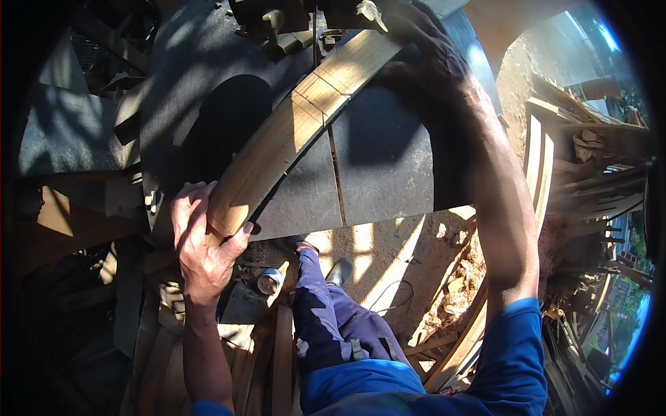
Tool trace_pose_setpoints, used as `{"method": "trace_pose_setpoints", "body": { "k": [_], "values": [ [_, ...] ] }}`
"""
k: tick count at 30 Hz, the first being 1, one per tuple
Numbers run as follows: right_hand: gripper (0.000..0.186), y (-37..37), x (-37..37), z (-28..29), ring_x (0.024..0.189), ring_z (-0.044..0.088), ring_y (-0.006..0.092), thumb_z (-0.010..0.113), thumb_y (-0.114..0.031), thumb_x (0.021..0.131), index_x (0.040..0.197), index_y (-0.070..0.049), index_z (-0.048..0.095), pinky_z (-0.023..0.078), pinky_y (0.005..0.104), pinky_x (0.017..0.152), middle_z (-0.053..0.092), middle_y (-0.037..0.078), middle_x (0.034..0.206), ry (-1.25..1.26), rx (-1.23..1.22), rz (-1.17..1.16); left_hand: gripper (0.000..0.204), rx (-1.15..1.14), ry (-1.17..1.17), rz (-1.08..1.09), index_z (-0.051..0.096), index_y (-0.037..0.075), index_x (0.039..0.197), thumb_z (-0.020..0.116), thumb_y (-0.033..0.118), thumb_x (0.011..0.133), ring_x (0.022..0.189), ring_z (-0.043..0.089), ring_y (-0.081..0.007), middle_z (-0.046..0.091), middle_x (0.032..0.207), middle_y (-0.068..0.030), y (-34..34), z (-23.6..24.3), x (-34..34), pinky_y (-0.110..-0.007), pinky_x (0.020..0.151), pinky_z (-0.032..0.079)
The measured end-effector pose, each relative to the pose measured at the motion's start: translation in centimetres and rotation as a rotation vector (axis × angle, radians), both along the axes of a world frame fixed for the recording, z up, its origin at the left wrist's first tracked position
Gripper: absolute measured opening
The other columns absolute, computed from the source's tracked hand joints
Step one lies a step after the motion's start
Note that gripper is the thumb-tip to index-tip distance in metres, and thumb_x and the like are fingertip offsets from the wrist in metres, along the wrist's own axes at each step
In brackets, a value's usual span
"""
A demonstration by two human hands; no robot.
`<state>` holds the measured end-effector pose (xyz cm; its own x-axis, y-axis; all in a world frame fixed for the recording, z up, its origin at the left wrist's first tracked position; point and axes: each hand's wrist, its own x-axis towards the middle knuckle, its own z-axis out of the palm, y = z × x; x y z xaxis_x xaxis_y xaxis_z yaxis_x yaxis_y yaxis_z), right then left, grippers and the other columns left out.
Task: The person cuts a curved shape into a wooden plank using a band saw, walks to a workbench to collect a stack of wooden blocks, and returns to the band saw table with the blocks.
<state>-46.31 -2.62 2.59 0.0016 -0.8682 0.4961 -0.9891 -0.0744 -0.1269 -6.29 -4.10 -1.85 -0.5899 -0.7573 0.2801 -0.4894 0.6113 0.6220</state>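
Note:
A long, slightly curved wooden plank (277, 132) lies slantwise over a dark flat worktable (388, 166). Thin pencil-like lines cross its face near the middle. My left hand (205, 243) grips the plank's near end, the thumb on one side and the fingers on the other. Farther off at the upper right, my right hand (430, 45) is wrapped over the far part of the plank. Shadow covers those fingers in part. A narrow slot runs through the tabletop beneath the plank.
Dark machine-like parts with a wing-shaped metal knob (371, 12) stand at the table's far edge. A can (270, 281) sits low on the left, near my legs. Stacked boards (541, 159) and wood shavings (454, 298) lie to the right. Scrap wood crowds the left.

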Motion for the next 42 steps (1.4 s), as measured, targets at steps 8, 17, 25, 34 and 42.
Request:
{"method": "trace_pose_setpoints", "body": {
  "k": [8,17,25,34,42],
  "values": [
    [0.072,-0.7,-1.8,-0.7,0.138,0.044,0.0426,0.082,-0.047,0.07,0.128,-0.007,0.066,0.041,0.0498,0.113,0.056,0.016,0.14,0.111,0.044,0.059,0.063,-0.036,-0.016,-0.017,0.061,-0.005,0.127,0.084,0.02,0.074,0.12,0.053,-0.0408,0.057,0.124,-0.0211,-0.2,-0.2,0.1,-0.053,0.104,0.043],
    [0.066,0.1,0.3,0.2,0.134,0.046,0.0435,0.08,-0.047,0.074,0.124,-0.006,0.066,0.043,0.0503,0.11,0.058,0.017,0.134,-0.104,0.039,-0.021,0.065,-0.003,-0.007,0.01,0.059,-0.006,0.129,0.083,0.02,0.075,0.12,0.053,-0.0427,0.056,0.125,-0.0226,-0.2,-0.4,0.2,-0.054,0.106,0.041],
    [0.065,-0.3,0.2,0.2,0.129,0.049,0.0428,0.076,-0.047,0.077,0.124,-0.004,0.065,0.044,0.0493,0.108,0.058,0.018,0.132,-0.047,-0.074,0.105,0.066,0.01,0.001,0.01,0.058,-0.007,0.13,0.084,0.022,0.076,0.12,0.053,-0.0424,0.056,0.125,-0.0231,-0.3,-0.4,0.1,-0.053,0.106,0.041],
    [0.071,-0.1,-0.3,-0.8,0.136,0.046,0.0427,0.076,-0.055,0.077,0.126,-0.005,0.066,0.044,0.0487,0.11,0.058,0.018,0.137,-0.05,-0.033,-0.02,0.064,0.0,0.008,-0.01,0.059,-0.006,0.13,0.083,0.021,0.077,0.119,0.053,-0.0405,0.056,0.124,-0.0215,-0.3,-0.2,0.0,-0.051,0.104,0.043],
    [0.076,-0.4,-2.8,-2.4,0.135,0.047,0.0433,0.078,-0.057,0.073,0.126,-0.005,0.066,0.045,0.0491,0.109,0.058,0.019,0.137,0.14,-0.03,0.061,0.067,-0.046,-0.009,0.004,0.058,-0.007,0.13,0.084,0.023,0.076,0.12,0.053,-0.0413,0.057,0.125,-0.0219,-0.4,-0.5,0.1,-0.052,0.106,0.042]
  ]
}}
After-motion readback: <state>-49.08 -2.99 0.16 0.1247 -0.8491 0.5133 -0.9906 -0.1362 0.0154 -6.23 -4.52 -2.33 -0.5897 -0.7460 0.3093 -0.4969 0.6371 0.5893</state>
